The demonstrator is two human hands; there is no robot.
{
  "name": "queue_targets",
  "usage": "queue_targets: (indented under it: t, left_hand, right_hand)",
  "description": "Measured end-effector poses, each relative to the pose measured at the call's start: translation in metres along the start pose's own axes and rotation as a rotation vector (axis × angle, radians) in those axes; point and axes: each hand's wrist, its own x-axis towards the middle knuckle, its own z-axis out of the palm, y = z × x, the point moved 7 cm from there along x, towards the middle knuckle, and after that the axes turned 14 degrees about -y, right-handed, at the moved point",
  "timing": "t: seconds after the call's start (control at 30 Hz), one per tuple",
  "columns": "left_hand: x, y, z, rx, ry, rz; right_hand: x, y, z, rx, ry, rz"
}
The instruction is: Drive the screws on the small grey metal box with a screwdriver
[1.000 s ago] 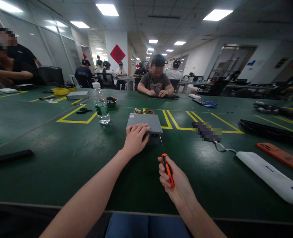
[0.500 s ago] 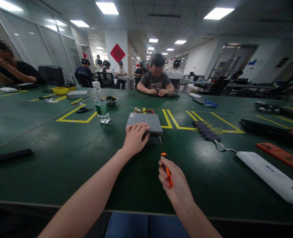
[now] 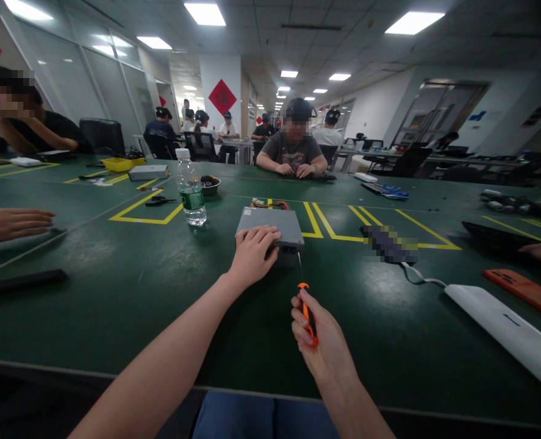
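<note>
A grey metal computer power supply (image 3: 274, 221) lies on the green table in front of me, its bundle of coloured wires (image 3: 270, 205) coming out at the far side. My left hand (image 3: 255, 255) grips its near left part, fingers over the top and thumb down at the front edge. In my right hand (image 3: 329, 344) is a screwdriver (image 3: 308, 317) with an orange and black handle, fingers wrapped round it. The thin shaft points up and away, its tip at the near right corner of the power supply. Whether the tip sits in a screw I cannot tell.
A water bottle (image 3: 191, 195) stands left of the power supply, with a metal bowl (image 3: 211, 185) behind it. To the right lie a white power bank (image 3: 503, 326) with a cable and an orange phone (image 3: 526, 292). Another person's hand (image 3: 16, 224) reaches in at left; a co-worker sits opposite.
Another person's hand has come in over the table at the left. My view has turned slightly left. Both my hands keep about the same hold, the screwdriver tip still at the power supply's corner.
</note>
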Motion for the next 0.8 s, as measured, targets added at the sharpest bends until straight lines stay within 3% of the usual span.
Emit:
queue_targets:
  t: [0.53, 0.8]
  left_hand:
    - [0.0004, 0.0002, -0.0002, 0.002, -0.002, 0.0]
    - [-0.0005, -0.0008, -0.0002, 0.0, 0.009, 0.008]
  right_hand:
    - [-0.0012, 0.0025, -0.0005, 0.115, 0.001, 0.042]
    - [-0.0012, -0.004, 0.0017, 0.038, 0.037, 0.027]
